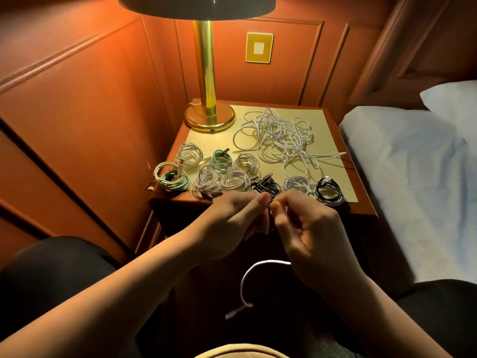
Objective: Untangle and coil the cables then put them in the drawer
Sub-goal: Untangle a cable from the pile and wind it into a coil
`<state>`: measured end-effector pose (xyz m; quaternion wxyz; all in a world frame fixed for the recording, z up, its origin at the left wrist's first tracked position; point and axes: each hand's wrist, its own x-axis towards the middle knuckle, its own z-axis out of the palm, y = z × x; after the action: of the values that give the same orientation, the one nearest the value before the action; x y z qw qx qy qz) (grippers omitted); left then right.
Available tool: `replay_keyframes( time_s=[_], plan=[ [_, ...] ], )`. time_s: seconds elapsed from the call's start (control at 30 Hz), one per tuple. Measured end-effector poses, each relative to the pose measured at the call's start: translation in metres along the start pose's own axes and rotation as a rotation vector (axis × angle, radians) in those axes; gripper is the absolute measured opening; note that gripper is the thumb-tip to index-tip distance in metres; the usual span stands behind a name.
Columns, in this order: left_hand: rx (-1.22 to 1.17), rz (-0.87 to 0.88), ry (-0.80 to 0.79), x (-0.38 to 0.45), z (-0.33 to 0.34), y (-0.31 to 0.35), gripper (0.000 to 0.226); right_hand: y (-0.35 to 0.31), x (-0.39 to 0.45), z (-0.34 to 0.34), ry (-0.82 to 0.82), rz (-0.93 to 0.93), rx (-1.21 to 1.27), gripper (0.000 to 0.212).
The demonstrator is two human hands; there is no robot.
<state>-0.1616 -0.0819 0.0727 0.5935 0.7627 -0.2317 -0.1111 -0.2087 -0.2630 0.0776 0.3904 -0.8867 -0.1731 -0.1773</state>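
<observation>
- The left hand (236,215) and right hand (307,229) meet in front of the tabletop's (214,135) near edge, fingertips nearly touching.
- Both have curled fingers pinching a dark cable (268,218) between them; how it is wound there cannot be told.
- A white cable (247,277) hangs in a loop below the right hand.
- Coiled cables (214,171), white, teal and black, lie in rows along the tabletop's front half.
- A tangled heap of white cable (281,138) lies behind them, toward the right.
- A brass lamp (209,109) stands at the back left corner.
- A bed (413,177) is just beside the tabletop on the right.
</observation>
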Motion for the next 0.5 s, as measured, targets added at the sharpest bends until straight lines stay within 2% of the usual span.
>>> replay_keyframes(
  time_s=[0.1, 0.17, 0.33, 0.43, 0.5],
  plan=[
    [-0.353, -0.109, -0.131, -0.002, 0.007, 0.005, 0.056, 0.01, 0.003, -0.001, 0.045, -0.054, -0.028, 0.019],
    [-0.542, -0.144, -0.204, -0.005, 0.011, 0.009, 0.057, 0.013, 0.003, -0.001, 0.054, -0.035, 0.043, 0.023],
    [-0.787, -0.214, -0.335, -0.01, 0.009, 0.014, 0.04, 0.009, 0.005, 0.009, -0.033, 0.202, 0.599, 0.023],
    [-0.935, -0.231, -0.255, -0.013, 0.014, 0.013, 0.031, 0.004, 0.003, 0.022, -0.153, 0.437, 0.896, 0.024],
    [-1.062, -0.265, -0.124, -0.013, 0.021, 0.014, 0.032, 0.006, 0.0, 0.03, -0.229, 0.505, 0.858, 0.025]
  ],
)
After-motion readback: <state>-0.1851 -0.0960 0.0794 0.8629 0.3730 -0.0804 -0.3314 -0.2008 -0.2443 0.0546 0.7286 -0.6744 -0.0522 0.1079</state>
